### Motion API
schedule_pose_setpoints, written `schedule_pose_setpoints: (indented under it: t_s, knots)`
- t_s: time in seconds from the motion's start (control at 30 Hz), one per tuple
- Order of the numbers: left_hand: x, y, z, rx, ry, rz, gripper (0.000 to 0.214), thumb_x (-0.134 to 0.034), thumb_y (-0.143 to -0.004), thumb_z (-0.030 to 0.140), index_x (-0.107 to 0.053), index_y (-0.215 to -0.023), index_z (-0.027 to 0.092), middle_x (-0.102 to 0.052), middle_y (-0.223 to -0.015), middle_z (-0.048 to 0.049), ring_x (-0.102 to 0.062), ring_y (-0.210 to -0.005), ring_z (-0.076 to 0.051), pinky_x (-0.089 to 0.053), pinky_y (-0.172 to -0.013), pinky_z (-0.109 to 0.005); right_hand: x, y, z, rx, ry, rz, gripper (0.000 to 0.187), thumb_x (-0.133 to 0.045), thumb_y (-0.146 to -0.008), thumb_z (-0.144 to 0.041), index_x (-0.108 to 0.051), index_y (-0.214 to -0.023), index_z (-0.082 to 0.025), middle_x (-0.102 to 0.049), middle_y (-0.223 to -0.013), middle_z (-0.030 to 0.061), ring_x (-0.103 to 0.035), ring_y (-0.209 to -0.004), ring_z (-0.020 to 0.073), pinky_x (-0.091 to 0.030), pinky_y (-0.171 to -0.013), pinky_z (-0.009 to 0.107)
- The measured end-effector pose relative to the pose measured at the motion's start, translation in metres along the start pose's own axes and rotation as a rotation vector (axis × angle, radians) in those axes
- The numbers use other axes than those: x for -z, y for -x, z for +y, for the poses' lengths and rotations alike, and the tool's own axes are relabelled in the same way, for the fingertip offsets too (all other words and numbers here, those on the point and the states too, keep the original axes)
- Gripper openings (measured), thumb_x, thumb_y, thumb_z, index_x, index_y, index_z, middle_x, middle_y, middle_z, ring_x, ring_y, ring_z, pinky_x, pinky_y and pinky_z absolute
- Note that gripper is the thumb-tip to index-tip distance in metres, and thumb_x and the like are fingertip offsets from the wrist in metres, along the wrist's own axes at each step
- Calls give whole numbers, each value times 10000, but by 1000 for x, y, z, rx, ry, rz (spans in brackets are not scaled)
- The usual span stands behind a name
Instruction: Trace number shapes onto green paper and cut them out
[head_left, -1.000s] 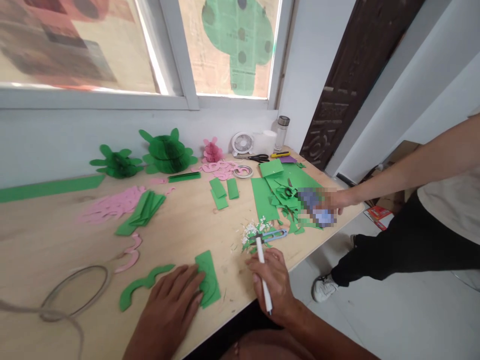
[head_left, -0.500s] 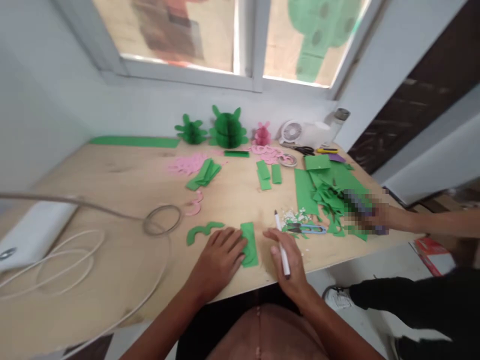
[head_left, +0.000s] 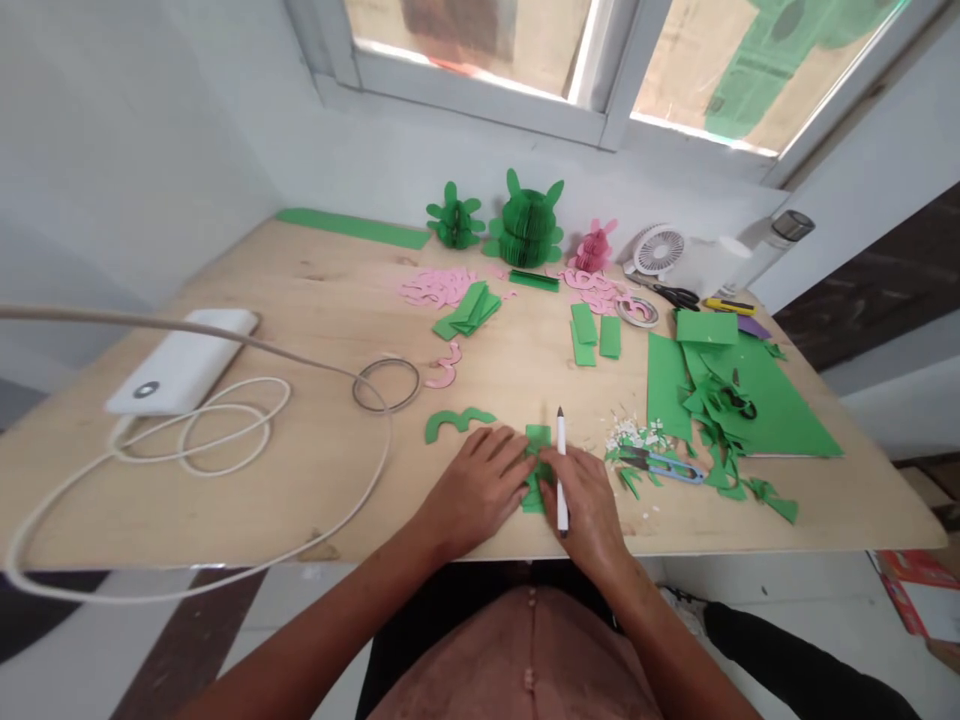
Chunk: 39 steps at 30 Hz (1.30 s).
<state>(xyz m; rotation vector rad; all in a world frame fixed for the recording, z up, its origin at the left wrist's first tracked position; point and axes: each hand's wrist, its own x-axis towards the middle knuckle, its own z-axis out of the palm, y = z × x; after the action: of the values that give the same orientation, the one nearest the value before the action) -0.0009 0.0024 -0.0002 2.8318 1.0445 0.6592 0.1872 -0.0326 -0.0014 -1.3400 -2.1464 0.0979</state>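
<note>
On the wooden table a small folded green paper rectangle (head_left: pixel 538 437) lies in front of me. My left hand (head_left: pixel 480 490) rests on its left edge, fingers stretched out and fairly flat. From the right, my right hand (head_left: pixel 589 500) touches the same paper with its fingertips while holding a white marker pen (head_left: pixel 562 460). The pen's dark tip points away from me. A wavy green paper cutout (head_left: pixel 454 422) lies just beyond my left hand. Past it sits a pink curved cutout (head_left: pixel 444 366). The paper under my fingers is partly hidden.
Blue-handled thread snips (head_left: pixel 667 466) and scraps lie right of my hands, near green sheets (head_left: pixel 780 400). A white power bank (head_left: pixel 187 360) and a looped cable (head_left: pixel 367 490) occupy the left. Paper honeycomb figures (head_left: pixel 526 225), a fan (head_left: pixel 658 250) and black-handled scissors (head_left: pixel 675 296) stand or lie behind.
My right hand has moved left onto the green paper, pen still in it. Another person's hand with a blurred object has left the right side. The view has shifted.
</note>
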Motion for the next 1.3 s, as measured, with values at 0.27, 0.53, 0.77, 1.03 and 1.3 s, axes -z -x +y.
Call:
schedule_pose_setpoints:
  t_s: [0.27, 0.53, 0.77, 1.03, 1.3]
  knots:
    - [1, 1, 0, 46, 87, 52, 263, -470, -947, 213, -639, -1140, 157, -636, -1247, -103, -515, -1202, -270, -391, -1053, -487, 0, 0, -2, 9, 24, -14, 366, -493, -890, -99, -579, -1226, -213, -710, -1059, 100, -601, -1096, 279, -464, -904, 444]
    - [3, 2, -5, 81, 181, 64, 270, -445, -965, 226, -654, -1122, 160, -655, -1231, -88, -520, -1213, -259, -394, -1064, -480, 1, 0, -2, 5, 39, -48, 342, -491, -913, -119, -574, -1229, -221, -704, -1080, 103, -587, -1109, 284, -441, -912, 442]
    - [9, -1, -10, 54, 193, 58, 275, -429, -970, 213, -654, -1112, 145, -645, -1248, -95, -529, -1204, -253, -425, -1028, -457, 2, -1, -2, -10, 20, -74, 316, -494, -919, -129, -579, -1208, -224, -704, -1081, 93, -579, -1109, 280, -431, -923, 439]
    - [4, -3, -19, -46, 107, -5, 268, -479, -942, 185, -630, -1157, 133, -646, -1248, -86, -510, -1205, -279, -409, -1008, -468, 2, -1, -2, -9, 35, -73, 298, -487, -924, -139, -594, -1192, -214, -703, -1089, 100, -582, -1113, 278, -427, -921, 433]
    - [3, -2, -17, -39, 93, 56, 266, -478, -943, 191, -645, -1143, 139, -661, -1224, -89, -525, -1181, -273, -418, -995, -458, 2, -1, -3, 2, 41, -75, 266, -497, -933, -137, -599, -1169, -206, -711, -1103, 93, -588, -1117, 266, -422, -930, 420]
